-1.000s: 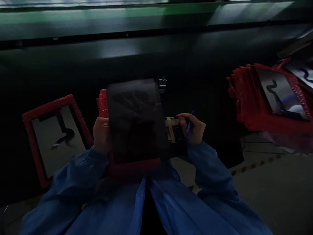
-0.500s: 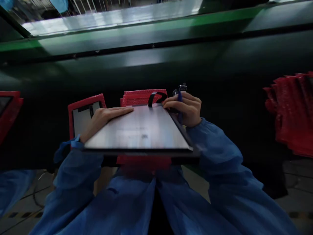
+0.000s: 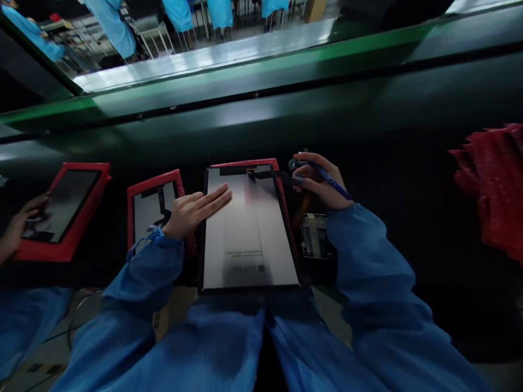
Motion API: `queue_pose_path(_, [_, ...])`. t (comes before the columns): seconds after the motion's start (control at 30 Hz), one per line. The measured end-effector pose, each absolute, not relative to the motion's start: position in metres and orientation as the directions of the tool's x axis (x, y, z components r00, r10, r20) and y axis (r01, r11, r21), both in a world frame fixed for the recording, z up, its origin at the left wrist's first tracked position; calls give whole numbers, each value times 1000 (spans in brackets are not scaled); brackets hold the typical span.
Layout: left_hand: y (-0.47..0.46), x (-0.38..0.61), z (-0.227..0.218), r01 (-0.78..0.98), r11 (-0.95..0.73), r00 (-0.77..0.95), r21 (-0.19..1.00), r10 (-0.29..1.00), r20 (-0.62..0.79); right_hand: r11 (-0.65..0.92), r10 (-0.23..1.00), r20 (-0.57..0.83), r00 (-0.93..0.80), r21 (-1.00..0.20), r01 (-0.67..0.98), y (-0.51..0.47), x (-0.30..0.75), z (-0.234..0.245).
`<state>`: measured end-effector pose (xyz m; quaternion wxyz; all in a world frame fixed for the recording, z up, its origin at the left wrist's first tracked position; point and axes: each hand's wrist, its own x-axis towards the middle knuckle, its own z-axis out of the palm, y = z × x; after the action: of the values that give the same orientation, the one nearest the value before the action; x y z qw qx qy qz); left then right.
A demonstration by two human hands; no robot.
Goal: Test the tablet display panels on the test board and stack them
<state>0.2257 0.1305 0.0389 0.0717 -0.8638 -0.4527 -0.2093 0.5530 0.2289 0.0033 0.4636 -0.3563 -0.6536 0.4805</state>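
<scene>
1. 1 flat panel (image 3: 251, 234) lies in front of the person, pale face up, its dark edge overlapping red padded wrap (image 3: 265, 161) on the dark surface (image 3: 388, 218). The print near its lower end is too blurred to read.
2. 1 dark strip (image 3: 267, 175) runs from near the panel's top edge rightward to the right hand (image 3: 324, 182). The step in hand seems to be work on this strip.
3. The right hand's grip is closed around a blue pen-like tool (image 3: 329, 178) lying across it; whether the fingertips also pinch the strip, I cannot tell.
4. The left hand (image 3: 190, 215) has its grip spread, with 2 fingers extended over the panel's left half, apparently resting there and pinching nothing.
5. Any next move of the strip calls, in my judgement, for a steady left hand on the panel and a light pull, since the strip looks thin.
6. Just right of the panel sits a small dark unit (image 3: 315, 237); to the left, 1 similar panel (image 3: 145, 212) rests on red wrap.
7. Farther left, another person's hand (image 3: 24, 220) touches 1 more wrapped panel; red wraps (image 3: 496, 190) pile up far right.
</scene>
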Motion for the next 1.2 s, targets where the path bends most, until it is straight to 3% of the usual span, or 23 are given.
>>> queue_pose_path(0.17, [144,231,20,822,-556,497,126,807,318,145,916,177,-360,-983,-112,217,575,6])
queue_pose_path(0.3, [138,228,26,824,-549,534,142,835,134,151,903,159,-399,-987,-53,207,578,17])
queue_pose_path(0.4, [127,233,39,885,-448,431,130,892,136,215,907,196,-372,-977,9,196,567,22])
queue_pose_path(0.47, [119,249,47,869,-400,345,292,912,223,294,887,252,-388,-955,50,187,552,21])
queue_pose_path(0.53, [114,272,52,727,-404,317,555,915,251,369,843,290,-454,-925,93,176,536,15])
queue_pose_path(0.6, [115,296,49,553,-321,358,769,925,129,435,808,322,-493,-891,131,168,526,7])
queue_pose_path(0.7, [126,312,38,341,-103,450,934,891,-66,472,792,329,-513,-864,174,164,524,-2])
queue_pose_path(0.87, [132,306,29,222,82,367,972,916,-161,351,810,234,-538,-928,126,167,526,1])
queue_pose_path(1.03, [128,312,36,294,88,290,952,941,-176,318,806,211,-553,-943,103,161,518,3])
queue_pose_path(1.2, [127,316,39,299,126,345,946,910,-230,309,787,226,-574,-950,50,160,517,2])
